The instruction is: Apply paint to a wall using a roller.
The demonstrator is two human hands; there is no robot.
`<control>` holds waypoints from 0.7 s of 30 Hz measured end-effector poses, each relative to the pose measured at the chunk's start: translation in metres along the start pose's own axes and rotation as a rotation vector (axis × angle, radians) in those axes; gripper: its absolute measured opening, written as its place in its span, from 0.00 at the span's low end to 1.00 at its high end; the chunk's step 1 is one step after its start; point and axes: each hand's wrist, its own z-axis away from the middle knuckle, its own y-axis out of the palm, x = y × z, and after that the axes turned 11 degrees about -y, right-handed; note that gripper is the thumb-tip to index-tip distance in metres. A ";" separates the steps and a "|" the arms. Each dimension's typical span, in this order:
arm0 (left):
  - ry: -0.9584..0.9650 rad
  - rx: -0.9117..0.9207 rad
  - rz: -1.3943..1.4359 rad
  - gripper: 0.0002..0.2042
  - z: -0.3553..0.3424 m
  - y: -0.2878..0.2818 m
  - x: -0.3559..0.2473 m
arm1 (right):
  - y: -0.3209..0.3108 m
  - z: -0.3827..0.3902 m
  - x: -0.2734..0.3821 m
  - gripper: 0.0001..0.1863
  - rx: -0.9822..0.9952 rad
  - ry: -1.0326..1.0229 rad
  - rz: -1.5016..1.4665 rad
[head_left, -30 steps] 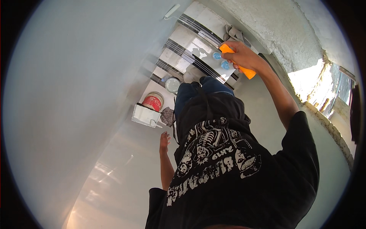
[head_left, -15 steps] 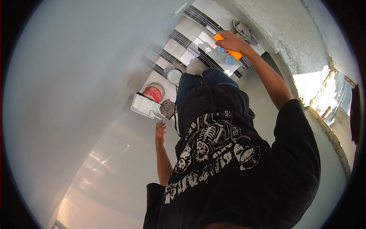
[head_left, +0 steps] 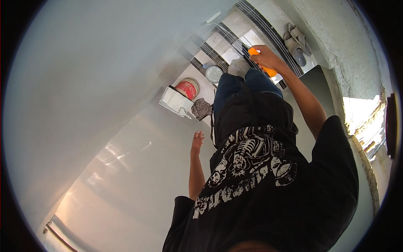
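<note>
My right hand [head_left: 265,59] is closed around the orange handle [head_left: 270,72] of a paint roller; its thin pole reaches up to a white roller head [head_left: 213,17] on or very near the pale wall [head_left: 100,59]. My left hand [head_left: 197,140] hangs beside my body with its fingers apart and nothing in them. Above it stand a white tray [head_left: 172,100] with a small tool at its edge and a red bucket [head_left: 187,87]. A round pale can [head_left: 214,74] sits by my legs, and a checked cloth [head_left: 201,107] lies beside the tray.
Grey sandals [head_left: 297,48] rest to the upper right on the striped black-and-white tiles [head_left: 216,54], which may be steps. A rough concrete wall [head_left: 357,71] with a bright, broken-edged opening [head_left: 359,113] runs along my right side. A rail [head_left: 58,235] shows at the lower left.
The view has shifted, so most things sit further right. The roller head and my right hand first rose, then came down slightly in the picture. The blue cups near my right hand are now hidden.
</note>
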 end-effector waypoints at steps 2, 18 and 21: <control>0.001 -0.018 0.056 0.30 0.006 -0.007 0.013 | 0.011 -0.035 -0.016 0.08 -0.037 0.021 -0.003; -0.142 0.154 0.125 0.28 -0.003 -0.031 0.158 | 0.020 0.046 0.000 0.17 -0.115 -0.028 0.023; -0.147 0.209 0.035 0.28 -0.008 -0.043 0.116 | 0.017 0.067 0.000 0.19 -0.190 -0.052 0.025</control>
